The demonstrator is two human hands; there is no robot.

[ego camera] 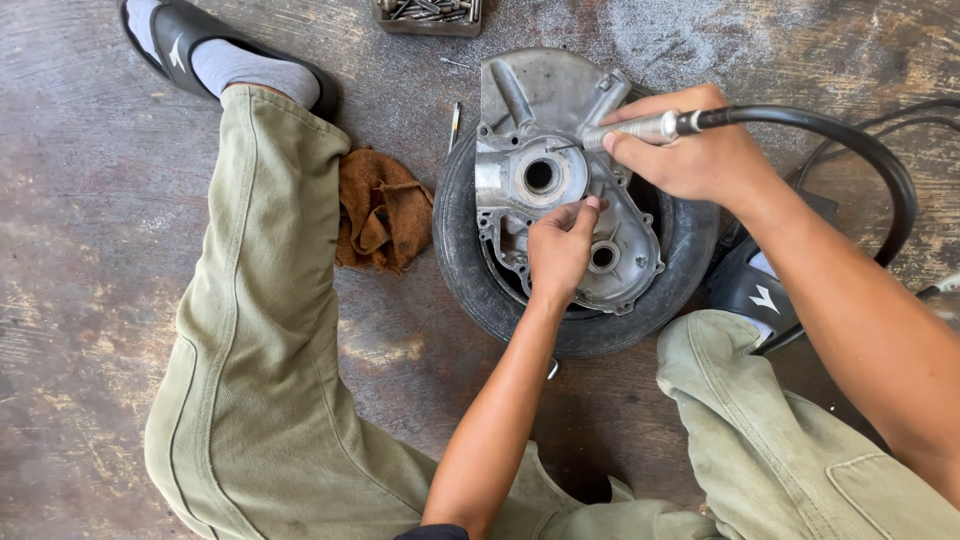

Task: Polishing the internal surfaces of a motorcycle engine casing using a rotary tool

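A grey metal engine casing (545, 110) lies flat on a small black tyre (470, 260) on the floor. My right hand (690, 150) grips a slim silver rotary tool handpiece (640, 130) on a black flexible shaft (860, 150). Its thin tip points at the rim of the casing's round bore (538, 176). My left hand (560, 250) rests on the casing just below that bore, fingers curled and pinched against the metal.
A brown rag (380, 215) lies left of the tyre. A tray of metal bits (430, 14) sits at the top edge. My legs in olive trousers (260, 330) flank the tyre, with black sandals (175, 40) on my feet. Concrete floor all around.
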